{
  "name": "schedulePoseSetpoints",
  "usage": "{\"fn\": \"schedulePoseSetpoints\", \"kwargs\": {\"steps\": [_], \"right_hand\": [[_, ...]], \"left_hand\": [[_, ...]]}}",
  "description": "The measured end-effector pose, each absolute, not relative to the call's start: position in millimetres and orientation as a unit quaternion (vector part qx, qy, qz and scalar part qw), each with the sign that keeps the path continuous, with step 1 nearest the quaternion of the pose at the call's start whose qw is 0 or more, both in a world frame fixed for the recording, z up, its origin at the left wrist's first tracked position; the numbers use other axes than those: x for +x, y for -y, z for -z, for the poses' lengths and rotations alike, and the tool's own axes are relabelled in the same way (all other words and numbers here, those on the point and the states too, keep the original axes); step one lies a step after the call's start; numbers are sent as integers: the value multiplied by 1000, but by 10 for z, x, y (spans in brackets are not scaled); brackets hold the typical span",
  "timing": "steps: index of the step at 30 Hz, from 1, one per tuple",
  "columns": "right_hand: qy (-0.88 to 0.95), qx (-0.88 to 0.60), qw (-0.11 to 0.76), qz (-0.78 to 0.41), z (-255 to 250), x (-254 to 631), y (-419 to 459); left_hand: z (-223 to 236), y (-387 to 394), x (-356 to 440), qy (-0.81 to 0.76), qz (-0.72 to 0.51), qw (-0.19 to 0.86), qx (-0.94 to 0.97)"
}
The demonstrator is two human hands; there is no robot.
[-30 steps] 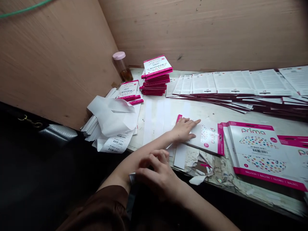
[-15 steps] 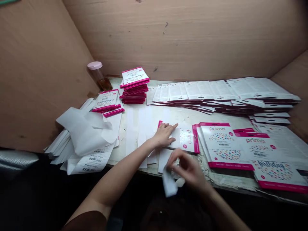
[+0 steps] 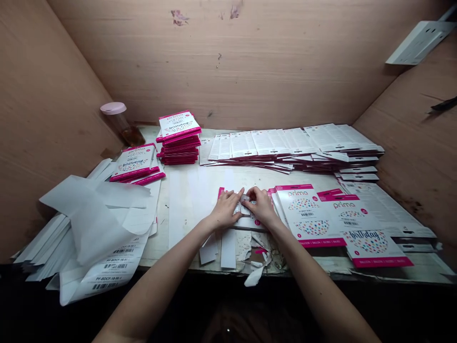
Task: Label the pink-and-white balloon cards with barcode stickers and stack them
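My left hand (image 3: 227, 208) and my right hand (image 3: 262, 205) meet over a pink-and-white "prima" balloon packet (image 3: 246, 220) lying on the worn table (image 3: 189, 190). Between their fingertips sits a small white barcode sticker (image 3: 244, 207), pressed onto the packet. The fingers of both hands are bent and pinched together on the sticker. More packets of the same kind lie face up just to the right (image 3: 309, 214), overlapping one another.
A tall pile of finished packets (image 3: 178, 138) stands at the back, a lower pile (image 3: 135, 164) to its left beside a pink-lidded jar (image 3: 119, 121). Fanned face-down packets (image 3: 293, 145) line the back. Label sheets and backing paper (image 3: 93, 228) hang over the left edge. Plywood walls enclose the table.
My right hand came up from below the table edge with the white sticker and joined my left hand on the packet. The view swung right and lifted.
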State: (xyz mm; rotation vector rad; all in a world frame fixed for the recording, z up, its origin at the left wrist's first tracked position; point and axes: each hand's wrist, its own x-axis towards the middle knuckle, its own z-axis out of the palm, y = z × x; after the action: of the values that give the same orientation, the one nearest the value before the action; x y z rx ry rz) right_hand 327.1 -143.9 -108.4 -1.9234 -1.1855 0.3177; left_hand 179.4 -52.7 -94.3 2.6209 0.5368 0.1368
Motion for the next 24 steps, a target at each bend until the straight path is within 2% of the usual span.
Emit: {"fn": "schedulePoseSetpoints", "kwargs": {"steps": [5, 11, 14, 17, 24], "right_hand": [[460, -804, 375, -29, 1110, 3259, 1398], [550, -806, 205, 72, 1075, 3070, 1659], [563, -804, 158, 108, 1064, 2925, 1900], [558, -809, 155, 98, 1048, 2884, 1976], [520, -849, 92, -19, 962, 3118, 1585]], "left_hand": [[977, 522, 1777, -190, -65, 274, 941], [958, 402, 1746, -182, -82, 349, 916], [937, 348, 1724, -171, -83, 379, 906], [925, 347, 1713, -165, -86, 387, 903], [890, 409, 1722, -173, -71, 362, 913]]}}
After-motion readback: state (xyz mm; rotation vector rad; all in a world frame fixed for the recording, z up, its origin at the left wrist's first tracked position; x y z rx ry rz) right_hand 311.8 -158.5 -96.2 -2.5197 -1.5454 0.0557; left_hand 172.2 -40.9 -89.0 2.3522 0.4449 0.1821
